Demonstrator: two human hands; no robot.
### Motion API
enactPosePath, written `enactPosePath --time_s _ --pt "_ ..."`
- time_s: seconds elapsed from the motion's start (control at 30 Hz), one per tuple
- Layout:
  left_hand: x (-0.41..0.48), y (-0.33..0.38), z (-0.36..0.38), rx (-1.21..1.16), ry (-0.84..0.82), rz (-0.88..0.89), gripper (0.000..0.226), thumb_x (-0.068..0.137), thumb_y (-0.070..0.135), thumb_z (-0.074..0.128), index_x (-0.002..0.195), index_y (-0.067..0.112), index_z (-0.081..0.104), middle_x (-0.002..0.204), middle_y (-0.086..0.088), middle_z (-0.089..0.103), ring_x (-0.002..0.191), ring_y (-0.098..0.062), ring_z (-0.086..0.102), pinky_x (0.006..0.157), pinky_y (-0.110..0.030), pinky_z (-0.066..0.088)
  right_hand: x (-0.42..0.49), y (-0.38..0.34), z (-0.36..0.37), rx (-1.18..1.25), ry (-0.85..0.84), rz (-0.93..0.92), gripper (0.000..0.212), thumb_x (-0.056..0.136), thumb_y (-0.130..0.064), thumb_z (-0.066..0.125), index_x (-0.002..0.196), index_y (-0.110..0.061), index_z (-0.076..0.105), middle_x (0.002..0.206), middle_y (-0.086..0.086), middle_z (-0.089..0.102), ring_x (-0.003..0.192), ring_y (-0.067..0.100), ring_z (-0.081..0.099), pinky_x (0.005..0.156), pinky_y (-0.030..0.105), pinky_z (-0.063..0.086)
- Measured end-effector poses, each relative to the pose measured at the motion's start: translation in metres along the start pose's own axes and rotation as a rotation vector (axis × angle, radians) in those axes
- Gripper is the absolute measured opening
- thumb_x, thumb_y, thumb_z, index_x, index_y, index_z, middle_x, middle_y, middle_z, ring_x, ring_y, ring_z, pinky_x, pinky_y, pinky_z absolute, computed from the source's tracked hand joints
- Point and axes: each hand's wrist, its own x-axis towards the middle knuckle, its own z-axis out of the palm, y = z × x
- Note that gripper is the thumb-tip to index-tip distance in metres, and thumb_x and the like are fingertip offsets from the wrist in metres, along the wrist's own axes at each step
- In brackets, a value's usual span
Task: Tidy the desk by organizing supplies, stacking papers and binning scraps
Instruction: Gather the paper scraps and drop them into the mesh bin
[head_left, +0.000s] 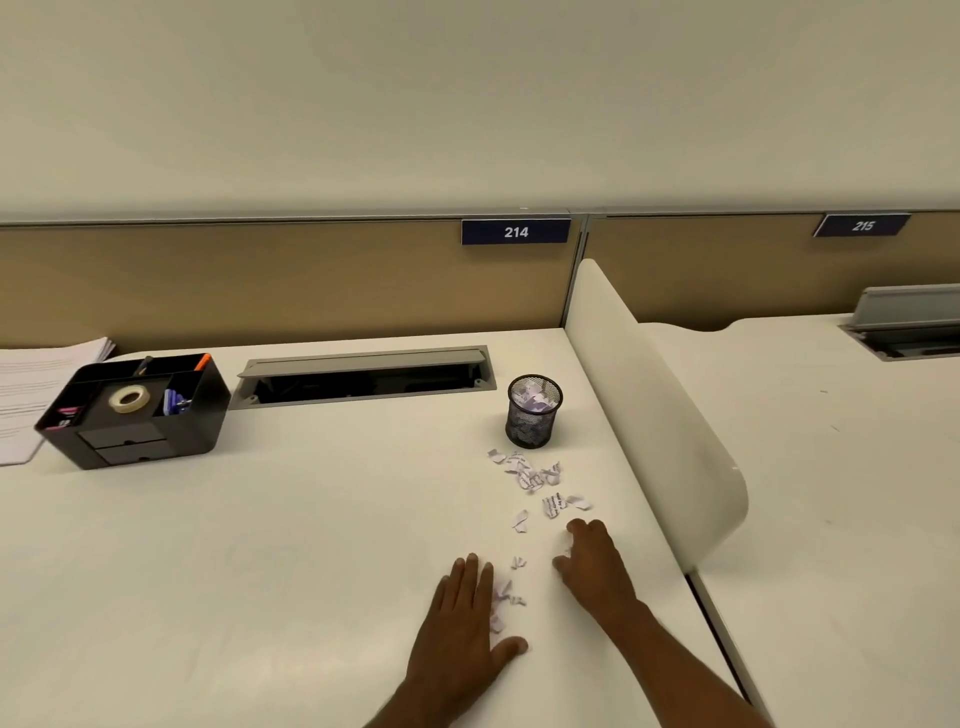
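Torn paper scraps (535, 480) lie scattered on the white desk (291, 519) in front of a black mesh cup (534, 411) that holds more scraps. My left hand (465, 621) lies flat, fingers together, its edge against a few scraps (503, 597). My right hand (592, 558) rests palm down just right of them, fingers curled over a small scrap. A black desk organizer (135, 410) at the left holds a tape roll (130, 399), pens and markers. A stack of printed papers (26, 384) lies behind it at the left edge.
A grey cable hatch (363, 376) stands open at the back of the desk. A rounded white divider (660, 395) borders the desk on the right, with a neighbouring desk beyond. Tan partition panels carry signs 214 (516, 232) and 215.
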Motion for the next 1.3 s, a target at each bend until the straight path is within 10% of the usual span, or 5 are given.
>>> enactPosePath --time_s 0.23,0.47,0.73,0.87,1.3 --pt "0.041 0.004 -0.016 0.096 -0.127 -0.003 0.078 0.079 0.073 0.034 0.122 0.018 0.068 0.135 -0.002 0.059 0.123 -0.012 0.058 0.117 -0.032 0.004 0.023 -0.006 0.000 0.034 0.039 -0.062 0.030 0.089 -0.012 0.057 0.119 -0.009 0.057 0.120 0.012 0.058 0.111 0.024 0.057 0.094 0.027 0.044" --pt "0.104 -0.016 -0.007 0.076 -0.145 0.008 0.110 0.075 0.088 0.023 0.155 0.016 0.000 0.162 -0.009 -0.010 0.150 -0.026 -0.010 0.120 -0.041 -0.005 0.051 0.004 -0.006 -0.028 0.110 -0.042 0.049 0.087 -0.029 0.064 0.132 -0.020 0.046 0.129 0.003 0.047 0.118 0.021 0.051 0.092 0.030 0.048" --pt "0.140 -0.016 -0.024 0.113 0.067 0.019 0.092 0.071 0.083 0.037 0.118 0.010 0.070 0.122 -0.015 0.067 0.101 -0.031 0.068 0.078 -0.038 0.057 0.086 0.001 -0.006 -0.060 0.016 -0.118 0.029 0.092 -0.025 0.055 0.117 -0.011 0.056 0.120 0.009 0.053 0.111 0.023 0.055 0.092 0.025 0.040" --pt "0.140 -0.018 -0.028 0.030 0.166 -0.048 0.083 0.076 0.076 0.031 0.115 0.013 0.070 0.098 -0.003 0.068 0.076 -0.021 0.065 0.056 -0.030 0.052 0.094 -0.006 -0.007 0.075 0.031 -0.152 0.046 0.088 -0.025 0.060 0.131 -0.015 0.050 0.126 0.007 0.054 0.119 0.024 0.053 0.098 0.030 0.043" --pt "0.167 -0.025 -0.028 0.102 -0.146 0.195 0.104 0.080 0.082 0.033 0.155 0.020 -0.004 0.162 -0.001 -0.015 0.150 -0.022 -0.012 0.120 -0.047 -0.002 0.096 0.009 -0.007 -0.094 -0.163 -0.345 0.072 0.088 -0.037 0.057 0.150 -0.019 0.024 0.158 0.000 0.025 0.145 0.016 0.022 0.118 0.028 0.020"
